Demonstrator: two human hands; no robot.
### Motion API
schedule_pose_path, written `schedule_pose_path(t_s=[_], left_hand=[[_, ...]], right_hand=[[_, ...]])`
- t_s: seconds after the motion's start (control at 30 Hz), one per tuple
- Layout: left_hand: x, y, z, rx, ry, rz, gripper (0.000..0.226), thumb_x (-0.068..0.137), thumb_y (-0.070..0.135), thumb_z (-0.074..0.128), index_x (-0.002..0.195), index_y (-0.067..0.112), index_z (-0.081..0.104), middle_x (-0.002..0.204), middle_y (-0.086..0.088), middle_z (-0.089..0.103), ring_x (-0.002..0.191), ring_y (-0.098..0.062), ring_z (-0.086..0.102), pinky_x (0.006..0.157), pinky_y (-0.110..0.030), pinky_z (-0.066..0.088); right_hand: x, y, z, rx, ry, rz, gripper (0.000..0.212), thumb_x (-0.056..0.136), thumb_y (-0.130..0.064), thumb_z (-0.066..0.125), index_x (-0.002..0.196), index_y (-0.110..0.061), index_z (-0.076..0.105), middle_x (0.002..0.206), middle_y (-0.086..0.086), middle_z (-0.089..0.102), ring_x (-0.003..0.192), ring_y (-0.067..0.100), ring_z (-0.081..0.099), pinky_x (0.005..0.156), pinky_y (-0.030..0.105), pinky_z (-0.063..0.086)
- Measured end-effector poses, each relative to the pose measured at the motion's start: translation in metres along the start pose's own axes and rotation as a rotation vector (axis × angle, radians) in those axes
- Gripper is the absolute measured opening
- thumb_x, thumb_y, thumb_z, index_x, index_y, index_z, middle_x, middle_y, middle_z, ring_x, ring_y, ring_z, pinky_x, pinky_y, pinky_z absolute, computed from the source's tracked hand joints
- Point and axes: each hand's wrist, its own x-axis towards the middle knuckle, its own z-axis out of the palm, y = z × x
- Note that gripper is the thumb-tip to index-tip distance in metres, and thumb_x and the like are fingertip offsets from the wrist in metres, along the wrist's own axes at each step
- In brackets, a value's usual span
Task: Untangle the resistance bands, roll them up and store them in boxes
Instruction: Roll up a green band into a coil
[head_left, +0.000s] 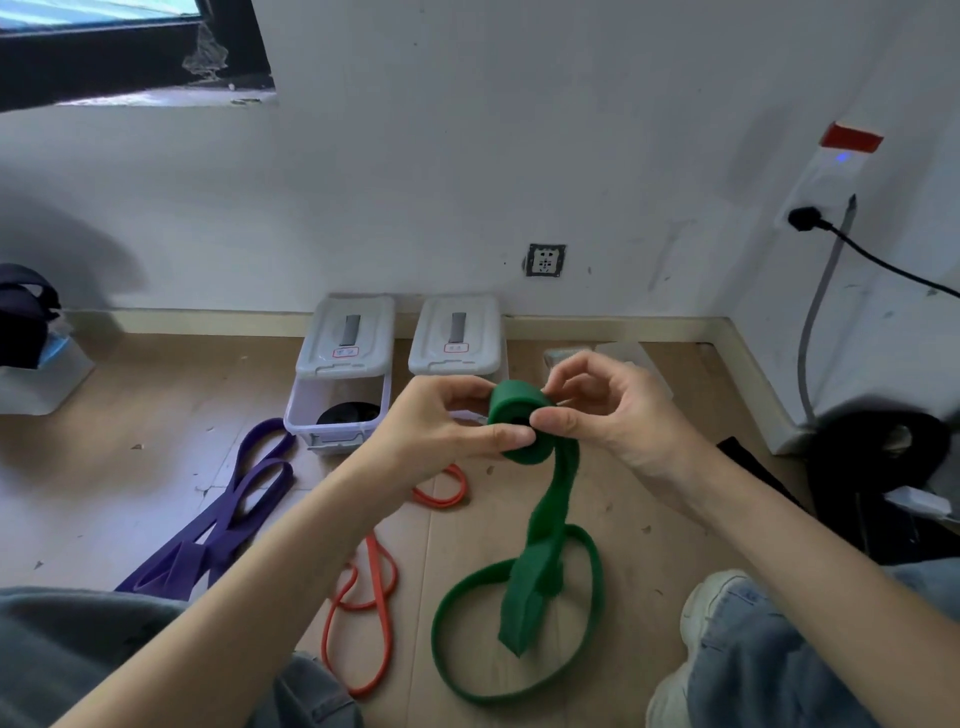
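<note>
From the head camera we see both hands raised above a wooden floor (156, 415), working a green band (550, 519). The left hand (441, 431) and the right hand (608, 410) each pinch the rolled-up end of that band between thumb and curled fingers, one on either side of the roll. Below the roll the rest of the green band hangs down in a flat strip and ends in a loose loop lying on the floor between the person's legs. An orange band (363, 608) lies in thin loops on the floor under the left forearm, and a purple band (223, 519) is spread out further left. Against the white wall (467, 156) stand two clear boxes: the left box (337, 415) has its lid tipped up and holds a black roll (347, 414), and the right box (455, 338) is just beside it, lid on top. A wall socket (544, 260) sits above them, and a white shoe (711, 603) shows at lower right.
</note>
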Motion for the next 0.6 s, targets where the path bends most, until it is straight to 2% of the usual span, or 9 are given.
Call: schedule_pose_path(t_s=[0.1,0.2,0.23,0.3,0.33,0.4,0.47,0.5,0.6], left_hand=[[0.001,-0.004,0.001,-0.053,0.063,-0.005,0.031,0.061,0.028,0.076,0.091,0.024,0.069,0.088,0.005,0.074,0.082,-0.011,0.070,0.068,-0.018,0.055],[0.001,-0.009,0.002,-0.104,0.048,-0.074,0.035,0.062,0.027,0.078,0.095,0.021,0.069,0.093,0.002,0.073,0.088,-0.014,0.069,0.074,-0.023,0.056],[0.002,-0.010,0.002,-0.039,0.012,-0.110,0.038,0.065,0.025,0.079,0.101,0.019,0.067,0.098,0.001,0.072,0.093,-0.015,0.068,0.079,-0.026,0.055],[0.003,-0.014,0.005,0.272,-0.059,-0.118,0.043,0.070,0.020,0.079,0.109,0.016,0.062,0.103,0.004,0.068,0.098,-0.014,0.064,0.088,-0.028,0.051],[0.003,-0.015,0.006,0.438,-0.075,-0.096,0.043,0.070,0.021,0.079,0.110,0.016,0.061,0.101,0.006,0.066,0.095,-0.011,0.063,0.088,-0.026,0.051],[0.002,-0.014,0.009,0.647,-0.057,-0.036,0.041,0.070,0.026,0.080,0.107,0.017,0.064,0.093,0.009,0.065,0.084,-0.007,0.062,0.083,-0.023,0.051],[0.002,-0.010,0.008,0.678,-0.026,0.016,0.039,0.071,0.028,0.079,0.106,0.016,0.067,0.091,0.009,0.067,0.081,-0.004,0.062,0.081,-0.021,0.051],[0.002,-0.006,0.006,0.601,-0.012,0.013,0.037,0.071,0.027,0.078,0.105,0.016,0.068,0.092,0.008,0.070,0.082,-0.004,0.064,0.082,-0.021,0.052],[0.001,0.012,-0.006,0.108,0.022,-0.018,0.033,0.064,0.031,0.074,0.095,0.022,0.068,0.089,0.007,0.074,0.083,-0.006,0.069,0.072,-0.018,0.055]], right_hand=[[-0.003,0.007,0.006,0.014,0.003,0.004,0.043,0.056,-0.039,0.078,0.092,-0.026,0.058,0.094,-0.005,0.070,0.093,0.010,0.067,0.080,0.023,0.054],[-0.004,0.003,0.006,-0.184,0.042,-0.041,0.044,0.061,-0.029,0.082,0.096,-0.026,0.056,0.095,-0.005,0.068,0.091,0.005,0.066,0.083,0.021,0.054],[-0.004,0.001,0.004,-0.321,0.012,-0.062,0.041,0.065,-0.025,0.082,0.096,-0.028,0.056,0.096,-0.007,0.068,0.091,0.004,0.066,0.085,0.022,0.054],[-0.005,-0.001,0.003,-0.640,-0.112,-0.115,0.038,0.072,-0.019,0.079,0.102,-0.029,0.058,0.098,-0.006,0.068,0.092,0.006,0.064,0.086,0.026,0.054],[-0.006,0.001,0.006,-0.750,-0.161,-0.132,0.038,0.074,-0.019,0.077,0.105,-0.029,0.058,0.098,-0.004,0.068,0.091,0.009,0.063,0.084,0.030,0.054],[-0.007,0.004,0.011,-0.816,-0.177,-0.134,0.039,0.074,-0.019,0.077,0.107,-0.027,0.059,0.098,-0.001,0.067,0.090,0.013,0.062,0.082,0.035,0.052],[-0.005,0.002,0.009,-0.718,-0.135,-0.104,0.039,0.072,-0.016,0.079,0.104,-0.027,0.062,0.101,-0.004,0.067,0.094,0.011,0.063,0.087,0.033,0.052],[-0.004,-0.002,0.005,-0.590,-0.106,-0.059,0.038,0.070,-0.014,0.080,0.101,-0.028,0.063,0.103,-0.007,0.068,0.097,0.009,0.063,0.091,0.031,0.052],[-0.002,-0.013,-0.006,-0.077,0.003,0.009,0.038,0.063,-0.025,0.080,0.095,-0.026,0.061,0.100,-0.009,0.068,0.098,0.011,0.066,0.088,0.033,0.053]])
